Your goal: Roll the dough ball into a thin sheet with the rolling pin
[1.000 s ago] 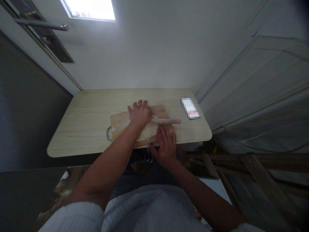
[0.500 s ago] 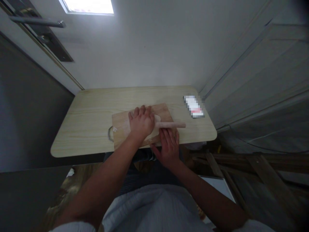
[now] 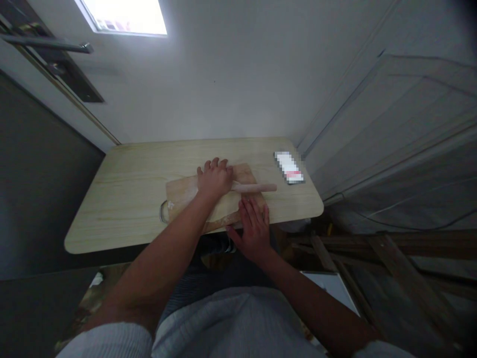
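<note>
L hand (image 3: 215,179) is palm-down over the L part of the rolling pin (image 3: 259,188), fingers pointing to the far side; can't tell if they actually grip it. Pin's other end sticks out to the R, past the board. R hand (image 3: 255,226) is on the near R part of the wooden board (image 3: 179,191), fingers laid out approx. straight, unclenched, thumb at the near edge. Flat pale dough (image 3: 223,206) is on the board, just near of the pin, partly hidden by L arm. Metal ring handle (image 3: 162,212) at board's L end, w/ white powder (image 3: 170,204) beside it. Phone (image 3: 289,168) lies far R on the surface (image 3: 119,194), apart from the board.
</note>
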`<action>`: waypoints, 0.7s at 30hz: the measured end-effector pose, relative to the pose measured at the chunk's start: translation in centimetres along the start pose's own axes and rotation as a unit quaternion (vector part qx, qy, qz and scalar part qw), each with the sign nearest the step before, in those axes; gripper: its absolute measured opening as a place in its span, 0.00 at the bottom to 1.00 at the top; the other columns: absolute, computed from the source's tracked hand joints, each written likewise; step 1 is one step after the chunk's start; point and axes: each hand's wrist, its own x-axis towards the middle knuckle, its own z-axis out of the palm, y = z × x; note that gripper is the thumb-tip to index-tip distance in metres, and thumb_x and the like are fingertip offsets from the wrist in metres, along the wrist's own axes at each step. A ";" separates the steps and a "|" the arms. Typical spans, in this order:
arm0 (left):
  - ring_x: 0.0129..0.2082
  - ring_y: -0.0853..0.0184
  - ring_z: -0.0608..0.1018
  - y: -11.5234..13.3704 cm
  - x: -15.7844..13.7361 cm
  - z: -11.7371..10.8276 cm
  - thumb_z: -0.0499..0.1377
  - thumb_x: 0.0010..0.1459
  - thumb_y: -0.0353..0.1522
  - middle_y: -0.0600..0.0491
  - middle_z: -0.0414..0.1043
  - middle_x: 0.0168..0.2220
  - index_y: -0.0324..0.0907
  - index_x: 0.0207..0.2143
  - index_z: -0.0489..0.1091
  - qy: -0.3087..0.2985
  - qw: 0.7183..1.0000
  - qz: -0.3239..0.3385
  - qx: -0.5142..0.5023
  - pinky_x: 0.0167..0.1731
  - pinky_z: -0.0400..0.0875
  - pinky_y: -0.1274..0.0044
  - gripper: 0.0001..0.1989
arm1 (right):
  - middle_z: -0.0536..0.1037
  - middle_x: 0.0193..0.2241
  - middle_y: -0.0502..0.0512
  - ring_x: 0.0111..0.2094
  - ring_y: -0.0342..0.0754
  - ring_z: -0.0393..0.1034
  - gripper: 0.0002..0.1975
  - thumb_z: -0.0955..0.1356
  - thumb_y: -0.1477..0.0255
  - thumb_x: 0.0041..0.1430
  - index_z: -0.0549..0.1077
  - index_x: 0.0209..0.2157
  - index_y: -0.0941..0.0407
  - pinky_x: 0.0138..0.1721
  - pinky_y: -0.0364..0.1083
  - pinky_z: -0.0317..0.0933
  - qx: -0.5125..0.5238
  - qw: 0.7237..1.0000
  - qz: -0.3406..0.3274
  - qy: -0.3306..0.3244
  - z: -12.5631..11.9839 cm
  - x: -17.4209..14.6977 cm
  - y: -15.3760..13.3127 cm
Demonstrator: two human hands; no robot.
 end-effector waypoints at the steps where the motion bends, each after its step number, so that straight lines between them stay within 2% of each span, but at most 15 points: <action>1: 0.63 0.49 0.64 0.1 -0.7 -0.1 0.38 0.70 0.43 0.45 0.62 0.66 0.48 0.63 0.63 0.007 1.000 0.001 -0.002 0.58 0.59 0.50 0.27 | 0.64 0.66 0.66 0.69 0.60 0.51 0.37 0.63 0.54 0.66 0.55 0.68 0.60 0.69 0.66 0.34 0.001 1.000 -0.001 0.001 0.0 0.0 0.0; 5: 0.64 0.51 0.64 0.6 -3.9 -0.5 0.38 0.71 0.44 0.47 0.63 0.66 0.49 0.63 0.64 0.023 1.000 0.003 -0.005 0.60 0.59 0.53 0.27 | 0.65 0.65 0.66 0.68 0.60 0.53 0.36 0.63 0.54 0.66 0.57 0.67 0.61 0.69 0.66 0.34 0.004 1.000 0.004 0.001 -0.1 0.0 0.0; 9: 0.67 0.52 0.60 1.1 -7.1 -1.0 0.39 0.71 0.44 0.48 0.62 0.67 0.49 0.64 0.64 0.029 1.000 -0.003 -0.003 0.64 0.51 0.51 0.27 | 0.69 0.62 0.67 0.66 0.61 0.57 0.34 0.63 0.53 0.66 0.62 0.65 0.61 0.69 0.66 0.36 0.005 1.000 0.008 -0.002 0.1 -0.2 0.1; 12: 0.69 0.52 0.57 1.3 -8.2 -1.2 0.39 0.71 0.45 0.50 0.59 0.69 0.51 0.65 0.61 0.024 1.000 -0.003 -0.004 0.66 0.46 0.51 0.27 | 0.72 0.60 0.67 0.64 0.61 0.60 0.33 0.63 0.53 0.66 0.64 0.63 0.61 0.69 0.67 0.36 0.006 1.000 0.008 -0.004 0.2 -0.3 0.2; 15: 0.69 0.52 0.56 1.3 -7.4 -1.2 0.39 0.70 0.45 0.49 0.58 0.69 0.51 0.67 0.59 0.011 1.000 -0.010 -0.004 0.66 0.46 0.50 0.28 | 0.69 0.62 0.67 0.66 0.61 0.56 0.35 0.63 0.54 0.66 0.60 0.66 0.61 0.69 0.67 0.35 0.008 1.000 0.001 -0.006 0.1 -0.2 0.2; 18: 0.69 0.50 0.56 1.2 -5.1 -1.0 0.38 0.70 0.45 0.49 0.57 0.70 0.51 0.67 0.59 -0.004 1.000 -0.016 0.006 0.66 0.45 0.49 0.28 | 0.65 0.65 0.67 0.69 0.61 0.52 0.37 0.63 0.54 0.66 0.55 0.68 0.60 0.69 0.67 0.35 0.005 1.000 0.003 -0.011 -0.1 0.0 0.1; 21: 0.69 0.51 0.56 1.1 -2.5 -0.6 0.37 0.70 0.45 0.50 0.56 0.70 0.53 0.66 0.59 -0.009 1.000 -0.024 0.014 0.66 0.44 0.48 0.28 | 0.64 0.66 0.67 0.69 0.60 0.51 0.36 0.63 0.54 0.66 0.55 0.68 0.60 0.69 0.66 0.34 0.001 1.000 0.005 -0.009 -0.2 0.0 0.0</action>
